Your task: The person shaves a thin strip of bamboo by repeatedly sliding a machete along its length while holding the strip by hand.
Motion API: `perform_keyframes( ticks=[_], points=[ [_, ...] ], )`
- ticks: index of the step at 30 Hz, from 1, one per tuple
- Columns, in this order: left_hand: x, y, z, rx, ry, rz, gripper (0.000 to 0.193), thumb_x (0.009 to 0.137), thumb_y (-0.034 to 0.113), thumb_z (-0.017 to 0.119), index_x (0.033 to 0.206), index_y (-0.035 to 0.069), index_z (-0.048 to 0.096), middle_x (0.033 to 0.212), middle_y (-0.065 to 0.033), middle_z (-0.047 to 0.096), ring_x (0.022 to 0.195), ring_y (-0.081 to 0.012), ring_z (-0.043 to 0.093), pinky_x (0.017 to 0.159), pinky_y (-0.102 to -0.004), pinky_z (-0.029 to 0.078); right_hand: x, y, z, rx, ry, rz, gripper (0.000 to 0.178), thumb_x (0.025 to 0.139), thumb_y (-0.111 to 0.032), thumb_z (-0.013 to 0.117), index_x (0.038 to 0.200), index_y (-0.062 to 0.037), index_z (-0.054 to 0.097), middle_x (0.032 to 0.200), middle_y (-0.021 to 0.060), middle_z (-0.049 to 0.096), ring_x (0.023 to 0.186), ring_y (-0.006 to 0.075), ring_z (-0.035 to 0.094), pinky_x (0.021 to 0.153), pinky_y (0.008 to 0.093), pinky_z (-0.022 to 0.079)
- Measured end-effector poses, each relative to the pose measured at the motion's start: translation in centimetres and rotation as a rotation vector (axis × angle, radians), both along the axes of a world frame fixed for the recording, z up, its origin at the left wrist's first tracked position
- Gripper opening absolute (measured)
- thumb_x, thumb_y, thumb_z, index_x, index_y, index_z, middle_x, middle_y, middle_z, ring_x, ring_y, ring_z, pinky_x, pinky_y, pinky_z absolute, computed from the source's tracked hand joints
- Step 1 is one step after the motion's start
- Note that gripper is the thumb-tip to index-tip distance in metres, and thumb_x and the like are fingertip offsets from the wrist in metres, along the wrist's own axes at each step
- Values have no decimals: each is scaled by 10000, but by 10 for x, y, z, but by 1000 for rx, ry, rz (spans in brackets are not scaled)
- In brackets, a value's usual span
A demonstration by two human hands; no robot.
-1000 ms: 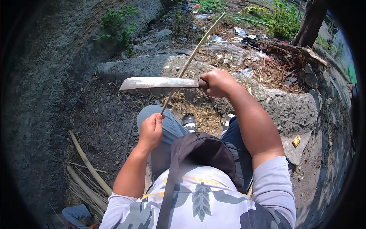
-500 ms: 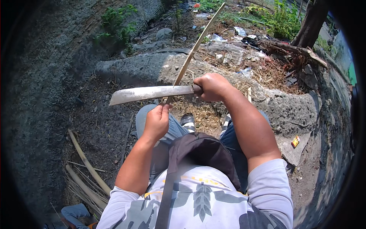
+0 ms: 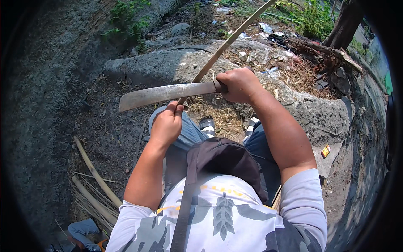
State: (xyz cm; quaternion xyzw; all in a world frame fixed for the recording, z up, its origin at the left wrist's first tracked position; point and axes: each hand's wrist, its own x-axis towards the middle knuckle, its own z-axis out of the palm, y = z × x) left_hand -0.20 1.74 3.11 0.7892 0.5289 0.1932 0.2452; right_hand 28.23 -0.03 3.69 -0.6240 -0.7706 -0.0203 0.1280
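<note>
My right hand [image 3: 240,85] is wrapped round the dark handle of a machete [image 3: 161,95], whose broad blade points left. The blade lies across a long flat wooden strip [image 3: 226,44], close to the strip's near end. Between the thumb and fingers of my left hand [image 3: 166,125] that near end is pinched, just below the blade. From there the strip slants up and away to the right, past the top edge of the picture. Both hands are in front of my bent knees.
A long concrete slab [image 3: 155,69] lies ahead, with straw and litter beyond it. Curved stalks [image 3: 97,172] and thin sticks lie at lower left. A tree trunk [image 3: 345,25] stands at far right, and a small yellow-red packet [image 3: 325,151] lies at right. Another person's leg [image 3: 83,232] shows at lower left.
Both hands have shifted slightly farther away. The wooden strip leans more to the right, and its far end now runs out of view. The machete still crosses it.
</note>
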Motion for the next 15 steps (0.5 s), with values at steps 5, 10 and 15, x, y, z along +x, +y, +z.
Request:
perform_keyframes(
  ticks=[5, 10, 15],
  points=[
    [-9, 3, 8, -230, 73, -72, 303, 1078, 315, 534, 1113, 47, 672, 867, -173, 678, 821, -310, 653, 751, -412, 495, 3, 4, -9, 215, 145, 57, 156, 761, -218, 740, 876, -148, 661, 788, 107, 694, 744, 363, 700, 647, 474, 568],
    [-15, -2, -2, -142, -73, -35, 268, 1067, 238, 535, 1052, 6, 669, 839, -133, 666, 768, -258, 639, 731, -393, 489, 14, 3, -8, 96, 190, -34, 161, 792, -232, 739, 867, -111, 665, 814, 153, 688, 807, 387, 691, 704, 497, 562],
    [-3, -3, -2, 95, -139, -90, 225, 1036, 189, 585, 988, -21, 650, 823, -278, 674, 799, -446, 659, 681, -466, 486, -6, -5, 3, -6, 33, 46, 220, 783, -306, 768, 908, -152, 671, 854, 81, 723, 869, 314, 732, 749, 460, 572]
  ],
)
